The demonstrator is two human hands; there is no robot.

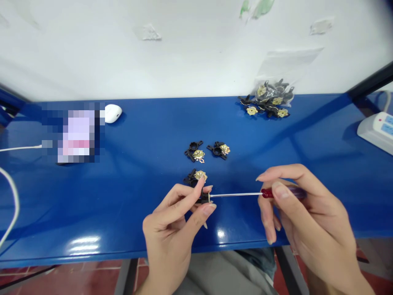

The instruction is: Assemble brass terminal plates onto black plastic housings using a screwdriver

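Glossy blue counter (147, 139): backed by white wall (196, 65).
Small black-and-gold part (205, 198): above the counter's front, grasped by fingers of left hand (176, 223); apparently unfinished.
Red-handled steel screwdriver (258, 194): grasped by right hand (310, 221), tip at the part.
Three black-and-gold clusters (217, 150): just beyond; completion cannot be told.
Black-and-gold heap (267, 108): far back, apparently unstarted.

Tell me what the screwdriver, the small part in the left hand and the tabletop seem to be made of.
Screwdriver: bright, silvery shaft, probably polished metal; glossy dark-red handle, likely plastic.
Small part: black body, likely moulded plastic; gold-coloured edge, maybe brass or plating.
Tabletop: smooth, glossy blue with bright reflections; painted metal or laminate, cannot tell which.
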